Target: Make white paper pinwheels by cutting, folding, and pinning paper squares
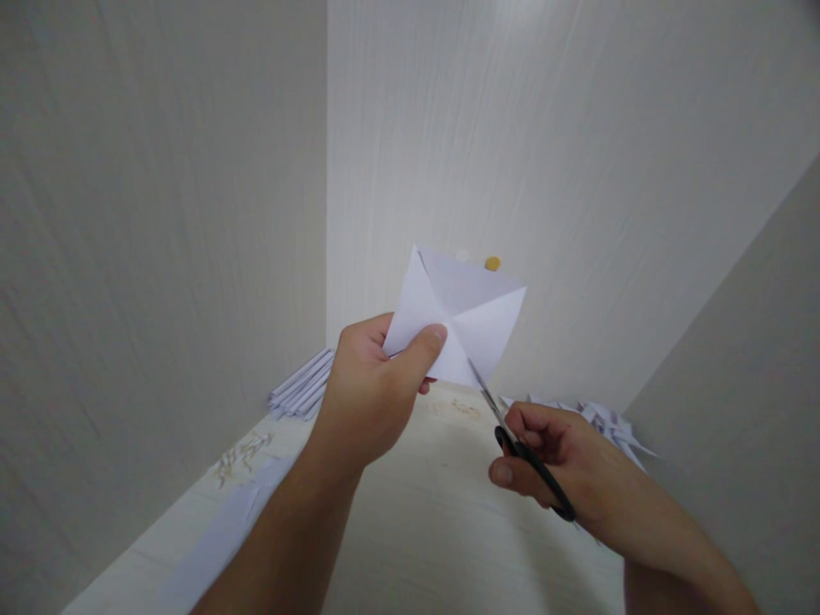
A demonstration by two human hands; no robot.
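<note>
In the middle of the view, my left hand (pixel 377 389) pinches a square of white paper (pixel 474 286) at its lower left side, thumb on top. Crease lines or cuts run diagonally from the paper's corners toward its centre. My right hand (pixel 551 453) grips a pair of scissors (pixel 522 453) with black handles, fingers in the loops. The narrow metal blades point up and left and meet the paper's lower edge, along the diagonal there. Whether the blades are parted is hard to make out. The paper is held up above the table.
Rolled white paper sticks (pixel 304 384) lie stacked at the left, with small pale sticks (pixel 243 457) and flat white sheets (pixel 224 530) nearer. Folded paper pieces (pixel 602 418) are heaped at the right. A yellow round item (pixel 492 264) shows behind the paper. Pale panels enclose the table (pixel 442 521).
</note>
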